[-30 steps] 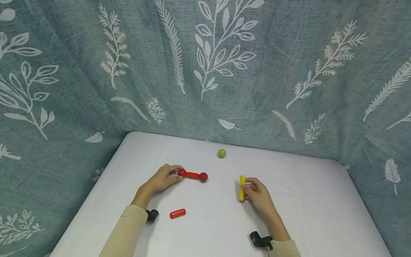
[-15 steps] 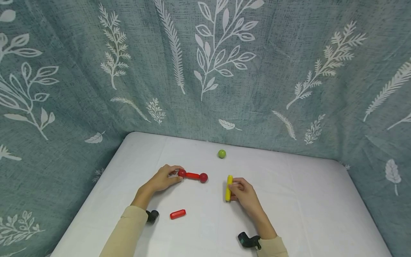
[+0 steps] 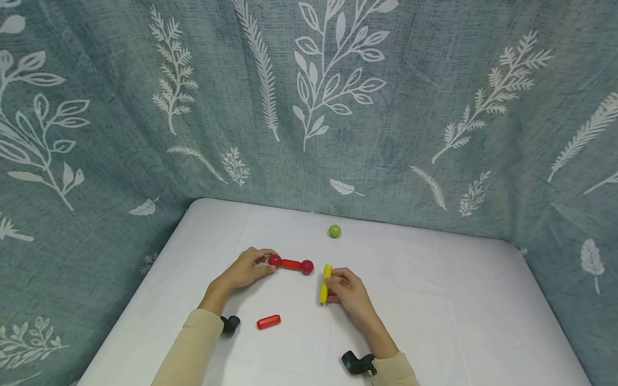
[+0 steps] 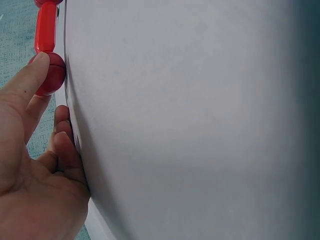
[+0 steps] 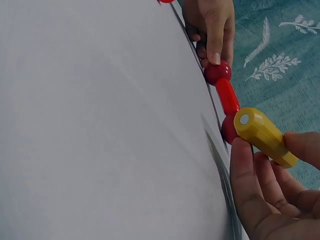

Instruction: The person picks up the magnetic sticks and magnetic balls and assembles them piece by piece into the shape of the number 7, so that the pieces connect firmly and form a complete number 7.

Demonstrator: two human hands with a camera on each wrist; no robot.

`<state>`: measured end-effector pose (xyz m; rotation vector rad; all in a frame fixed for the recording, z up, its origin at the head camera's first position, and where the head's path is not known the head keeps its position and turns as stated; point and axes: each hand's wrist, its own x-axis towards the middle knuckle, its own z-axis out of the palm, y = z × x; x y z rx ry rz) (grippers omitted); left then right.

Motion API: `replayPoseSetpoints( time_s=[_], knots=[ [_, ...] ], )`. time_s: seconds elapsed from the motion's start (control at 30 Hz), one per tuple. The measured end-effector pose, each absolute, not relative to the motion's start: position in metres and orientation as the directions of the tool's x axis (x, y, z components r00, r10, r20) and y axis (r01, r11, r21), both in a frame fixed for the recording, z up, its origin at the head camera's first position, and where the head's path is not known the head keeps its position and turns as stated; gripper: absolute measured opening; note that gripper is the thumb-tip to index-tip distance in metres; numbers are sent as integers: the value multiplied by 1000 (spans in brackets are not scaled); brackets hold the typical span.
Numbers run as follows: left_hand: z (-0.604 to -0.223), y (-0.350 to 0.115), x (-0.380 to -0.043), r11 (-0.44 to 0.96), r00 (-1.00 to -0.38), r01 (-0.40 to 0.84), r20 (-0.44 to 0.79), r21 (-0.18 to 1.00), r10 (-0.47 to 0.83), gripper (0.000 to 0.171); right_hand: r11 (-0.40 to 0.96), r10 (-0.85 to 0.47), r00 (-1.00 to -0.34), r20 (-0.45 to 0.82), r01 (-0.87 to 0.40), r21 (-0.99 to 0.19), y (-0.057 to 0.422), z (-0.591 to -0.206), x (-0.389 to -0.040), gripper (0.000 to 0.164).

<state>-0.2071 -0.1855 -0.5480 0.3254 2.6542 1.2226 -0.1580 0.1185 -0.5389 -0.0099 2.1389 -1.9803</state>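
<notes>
Both hands occupied: left hand (image 3: 247, 269) on a red ball (image 3: 274, 260), right hand (image 3: 351, 295) on the yellow bar (image 3: 324, 287).
Left fingers clamped on the ball, which sits at one end of a red bar (image 3: 291, 264); a second red ball (image 3: 306, 267) sits at the other end, all resting on the white surface (image 3: 410, 300). Right fingers pinch the yellow bar just beside the second red ball, a gap showing between them in the head view; a pale disc (image 5: 244, 119) marks its end. Loose red rod (image 3: 268, 321) lies nearer the person; green ball (image 3: 335, 231) lies toward the far edge.
</notes>
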Motion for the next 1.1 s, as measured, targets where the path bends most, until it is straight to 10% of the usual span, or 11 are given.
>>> replayPoseSetpoints(
  time_s=[1.1],
  knots=[
    [-547, -183, -207, 656, -962, 93, -102, 749, 252, 37, -43, -301, -923, -240, 265, -963, 74, -549, -155, 32]
  ],
)
